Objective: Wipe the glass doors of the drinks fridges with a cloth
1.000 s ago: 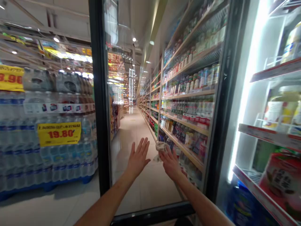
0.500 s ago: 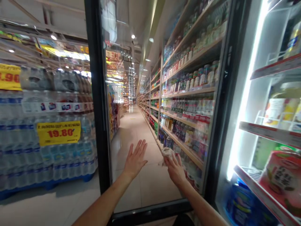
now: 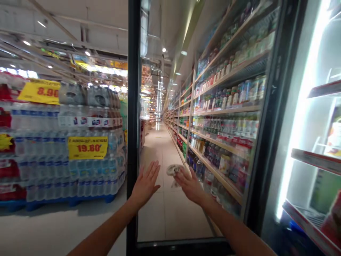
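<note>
An open glass fridge door [image 3: 202, 124] with a black frame stands in front of me. My left hand [image 3: 145, 184] lies flat against the lower glass, fingers stretched out and spread. My right hand [image 3: 189, 185] presses a crumpled pale cloth [image 3: 173, 170] onto the glass just to the right of the left hand. Both arms reach forward from the bottom of the view.
Stacked packs of bottled water [image 3: 66, 156] with yellow price signs [image 3: 87, 147] stand at the left. Through the glass a long aisle with drink shelves [image 3: 221, 117] runs away. The lit fridge interior [image 3: 317, 156] with shelves is at the right.
My view has swung left, so the door frame now sits further right. The right hand with the cloth has slid left on the glass, closer to the left hand.
</note>
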The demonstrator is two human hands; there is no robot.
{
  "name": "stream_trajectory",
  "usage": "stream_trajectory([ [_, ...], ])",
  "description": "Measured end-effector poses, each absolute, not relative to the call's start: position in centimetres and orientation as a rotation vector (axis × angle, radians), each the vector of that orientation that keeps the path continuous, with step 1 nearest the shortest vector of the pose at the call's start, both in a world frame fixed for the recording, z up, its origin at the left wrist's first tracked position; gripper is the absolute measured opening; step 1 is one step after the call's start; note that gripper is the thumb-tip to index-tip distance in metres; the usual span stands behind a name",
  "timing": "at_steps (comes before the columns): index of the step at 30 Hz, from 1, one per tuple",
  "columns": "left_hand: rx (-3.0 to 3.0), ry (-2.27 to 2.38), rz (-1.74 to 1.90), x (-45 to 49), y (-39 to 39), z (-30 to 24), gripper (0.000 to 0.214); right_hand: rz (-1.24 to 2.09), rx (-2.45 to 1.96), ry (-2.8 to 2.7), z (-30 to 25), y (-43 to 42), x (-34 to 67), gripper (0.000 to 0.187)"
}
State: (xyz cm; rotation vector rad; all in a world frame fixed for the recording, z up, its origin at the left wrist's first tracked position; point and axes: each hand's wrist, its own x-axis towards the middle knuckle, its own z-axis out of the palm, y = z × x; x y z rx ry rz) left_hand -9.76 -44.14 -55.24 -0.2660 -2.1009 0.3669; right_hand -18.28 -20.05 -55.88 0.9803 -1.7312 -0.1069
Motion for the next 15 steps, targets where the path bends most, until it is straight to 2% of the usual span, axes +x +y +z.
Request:
stream_trajectory([
  [2,-0.252,-2.069,0.362,-9.1,-45.3,-55.0,0.066,-0.140,0.999,-1.707,-53.4,-21.4,-18.0,0.047],
  [5,-0.247,-2.030,0.366,-8.2,-46.5,-54.2,0.066,0.103,0.576,-1.750,-47.3,-22.2,-18.4,0.047],
  [7,-0.236,-2.017,0.367,-7.6,-47.0,-53.5,0.066,0.169,0.508,-1.785,-45.1,-22.8,-18.5,0.049],
  [9,-0.217,-2.008,0.364,-7.0,-47.5,-53.0,0.066,0.097,0.669,-1.822,-46.3,-23.4,-17.9,0.051],
  [13,-0.219,-1.989,0.391,-6.2,-48.5,-53.0,0.065,-0.231,1.265,-1.784,-55.0,-23.9,-15.8,0.049],
  [15,-0.223,-1.977,0.405,-6.0,-48.9,-53.2,0.065,-0.292,1.400,-1.693,-57.1,-24.4,-15.5,0.045],
])
